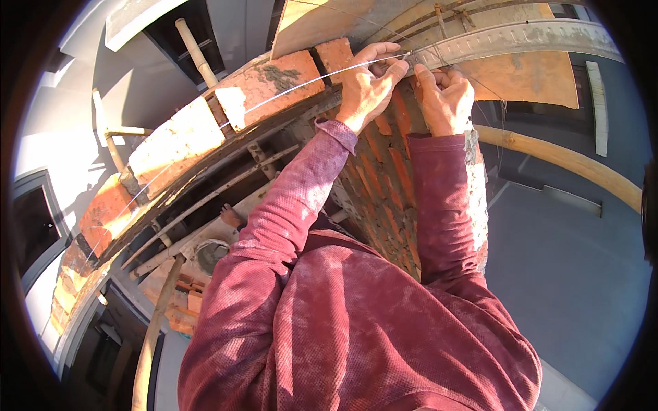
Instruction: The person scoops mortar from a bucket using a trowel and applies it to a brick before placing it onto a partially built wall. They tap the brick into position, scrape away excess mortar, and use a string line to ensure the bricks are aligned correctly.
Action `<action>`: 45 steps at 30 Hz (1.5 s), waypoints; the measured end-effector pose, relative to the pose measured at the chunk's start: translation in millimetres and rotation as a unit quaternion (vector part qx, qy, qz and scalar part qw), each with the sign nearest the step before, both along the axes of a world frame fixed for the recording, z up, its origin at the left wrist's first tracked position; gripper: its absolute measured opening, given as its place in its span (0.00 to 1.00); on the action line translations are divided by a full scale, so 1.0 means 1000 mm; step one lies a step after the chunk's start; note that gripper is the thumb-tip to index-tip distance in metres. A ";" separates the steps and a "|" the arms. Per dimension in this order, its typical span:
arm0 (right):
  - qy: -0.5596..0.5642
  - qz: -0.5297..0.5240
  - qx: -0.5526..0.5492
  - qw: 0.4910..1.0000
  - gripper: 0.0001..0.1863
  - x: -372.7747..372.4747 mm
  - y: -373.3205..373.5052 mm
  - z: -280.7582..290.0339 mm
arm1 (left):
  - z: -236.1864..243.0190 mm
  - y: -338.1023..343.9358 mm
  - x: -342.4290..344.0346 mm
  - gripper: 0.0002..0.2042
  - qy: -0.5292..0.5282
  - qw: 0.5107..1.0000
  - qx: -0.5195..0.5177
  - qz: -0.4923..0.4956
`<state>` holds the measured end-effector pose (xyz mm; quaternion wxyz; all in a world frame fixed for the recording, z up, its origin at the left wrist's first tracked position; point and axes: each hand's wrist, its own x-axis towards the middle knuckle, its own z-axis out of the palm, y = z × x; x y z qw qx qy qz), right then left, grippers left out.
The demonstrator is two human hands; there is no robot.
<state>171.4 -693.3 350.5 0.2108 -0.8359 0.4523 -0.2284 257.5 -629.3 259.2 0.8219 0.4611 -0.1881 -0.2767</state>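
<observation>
A white string runs taut along the course of bricks and ends at my hands. My left hand is closed on the string, thumb and forefinger close together beside the end of a perforated metal bar. Just to the right, my right hand is pinched below the bar's edge, its fingertips curled inward. Whatever thin thing lies in those fingertips is too small to make out. Both hands are above the top of a brick pillar with rough mortar joints.
Bamboo poles cross at the right and left. A plywood sheet stands behind the bar. Down at the lower left, a bucket and stacked bricks rest on a platform, with another person's hand nearby.
</observation>
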 end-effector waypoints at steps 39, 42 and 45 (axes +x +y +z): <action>0.003 0.098 -0.083 0.992 0.06 -0.024 -0.002 0.007 | 0.022 -0.026 -0.011 0.07 -0.151 0.968 0.063 0.192; -0.009 0.136 -0.137 0.981 0.06 -0.025 -0.002 0.010 | 0.022 -0.028 -0.015 0.08 -0.138 0.969 0.076 0.192; -0.025 0.171 -0.177 0.969 0.05 -0.030 -0.008 0.004 | 0.022 -0.023 -0.014 0.10 -0.113 0.981 0.056 0.147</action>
